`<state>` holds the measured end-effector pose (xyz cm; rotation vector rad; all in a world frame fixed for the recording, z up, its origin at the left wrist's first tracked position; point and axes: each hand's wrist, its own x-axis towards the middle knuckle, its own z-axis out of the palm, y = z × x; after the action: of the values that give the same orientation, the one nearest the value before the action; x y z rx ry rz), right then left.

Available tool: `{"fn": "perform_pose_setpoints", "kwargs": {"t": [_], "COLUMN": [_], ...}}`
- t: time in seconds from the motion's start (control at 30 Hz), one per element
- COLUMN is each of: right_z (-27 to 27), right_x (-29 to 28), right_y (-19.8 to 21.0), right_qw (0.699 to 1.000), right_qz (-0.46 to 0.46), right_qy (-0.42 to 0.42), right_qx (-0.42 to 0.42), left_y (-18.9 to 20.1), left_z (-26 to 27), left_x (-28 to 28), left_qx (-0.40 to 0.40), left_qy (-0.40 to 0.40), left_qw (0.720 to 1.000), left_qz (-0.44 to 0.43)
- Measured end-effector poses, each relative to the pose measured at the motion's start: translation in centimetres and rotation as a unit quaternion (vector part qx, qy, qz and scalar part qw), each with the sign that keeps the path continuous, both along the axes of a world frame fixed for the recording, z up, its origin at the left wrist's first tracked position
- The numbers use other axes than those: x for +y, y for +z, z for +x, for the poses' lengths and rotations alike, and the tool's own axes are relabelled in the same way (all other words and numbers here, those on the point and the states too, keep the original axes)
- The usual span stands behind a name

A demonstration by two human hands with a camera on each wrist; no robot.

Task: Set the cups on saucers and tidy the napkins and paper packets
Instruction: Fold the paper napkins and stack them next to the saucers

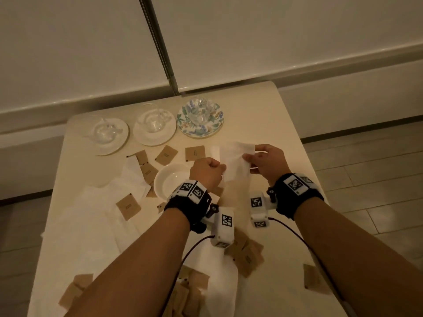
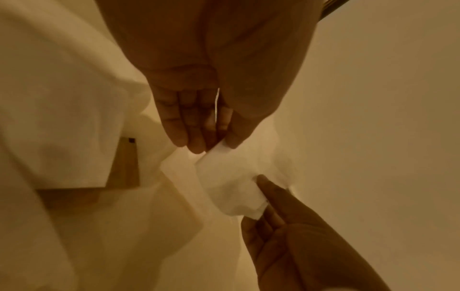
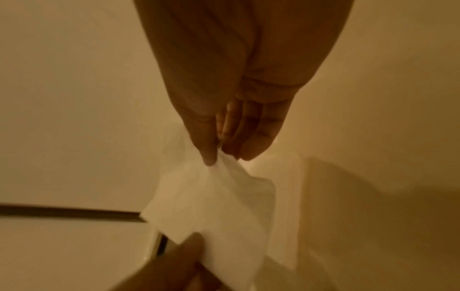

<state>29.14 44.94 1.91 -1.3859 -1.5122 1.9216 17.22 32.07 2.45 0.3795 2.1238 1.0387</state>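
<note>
Glass cups already sit on three saucers along the far edge of the cream worktop (image 1: 263,115). Nearer, the left hand (image 1: 207,172) and the right hand (image 1: 266,162) each pinch an edge of a thin white paper napkin (image 1: 235,160), held above the surface between them. Folding it neatly likely calls for matching corners before creasing.

left forearm reaches forward, black band at wrist | left hand (image 1: 207,171) knuckles up, fingers (image 2: 179,126) and thumb curled, pinching the near-left edge of a white napkin (image 1: 235,162) | right forearm angled inward | right hand (image 1: 266,162) pinching the napkin's right side, thumb against fingertips (image 3: 248,149) | hands near, apart
</note>
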Motion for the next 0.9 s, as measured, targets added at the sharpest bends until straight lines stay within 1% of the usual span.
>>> {"fn": "perform_pose_setpoints", "kwargs": {"t": [0.07, 0.2, 0.3, 0.43, 0.5, 0.57, 0.67, 0.73, 0.9], "right_z": [-1.3, -3.5, -4.3, -4.8, -4.7, -4.5, -4.2, -3.7, -0.2], "right_x": [1.3, 3.2, 4.0, 4.5, 4.3, 3.9, 2.9, 2.1, -1.2], "right_y": [-0.9, -2.1, -2.6, -3.4, -3.8, -4.2, -4.6, -4.7, -4.9], "right_qw": [0.997, 0.981, 0.966, 0.937, 0.918, 0.9, 0.88, 0.881, 0.891], "right_qz": [0.034, 0.084, 0.124, 0.193, 0.235, 0.274, 0.299, 0.283, 0.252], "right_qy": [0.039, 0.124, 0.159, 0.194, 0.206, 0.224, 0.254, 0.257, 0.242], "right_qx": [-0.056, -0.126, -0.162, -0.215, -0.243, -0.252, -0.267, -0.279, -0.291], "left_y": [-0.3, -1.1, -2.0, -2.8, -3.2, -3.4, -3.7, -3.6, -2.9], "left_z": [-0.5, -1.9, -2.6, -3.0, -2.8, -2.3, -1.5, -0.9, 2.6], "left_x": [1.4, 3.3, 3.9, 4.0, 3.9, 3.9, 4.2, 4.2, 2.1], "left_qx": [-0.001, 0.016, 0.016, 0.066, 0.092, 0.113, 0.136, 0.132, 0.098], "left_qy": [0.002, -0.019, -0.032, -0.055, -0.053, -0.061, -0.101, -0.129, -0.132], "left_qw": [1.0, 0.994, 0.985, 0.973, 0.971, 0.973, 0.971, 0.969, 0.975], "left_qz": [-0.03, -0.11, -0.17, -0.215, -0.215, -0.191, -0.167, -0.162, -0.152]}}
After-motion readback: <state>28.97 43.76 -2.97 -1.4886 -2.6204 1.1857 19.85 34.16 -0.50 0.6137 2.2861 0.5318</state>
